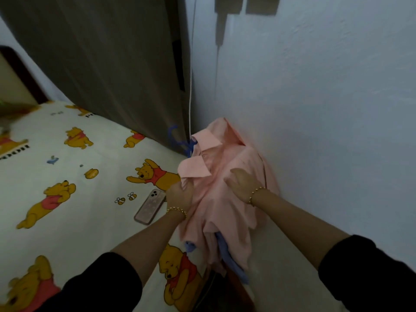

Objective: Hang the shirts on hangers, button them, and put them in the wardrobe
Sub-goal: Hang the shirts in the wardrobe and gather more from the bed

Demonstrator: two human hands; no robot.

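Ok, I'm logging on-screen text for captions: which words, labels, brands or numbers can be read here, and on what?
No text here can be read.
Black lettering printed on the bedsheet, at its left edge: too blurred to read.
Phone case: no legible brand or text.
Pink shirt: no label or print shows.

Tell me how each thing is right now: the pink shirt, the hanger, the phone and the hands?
pink shirt: on the hanger, bunched, collar spread; buttons cannot be seen.
blue hanger: inside the pink shirt, only its hook showing.
phone: lying back-up on the bedsheet.
left hand: grips the shirt front.
right hand: holds the shirt front.
curtain: hanging drawn.
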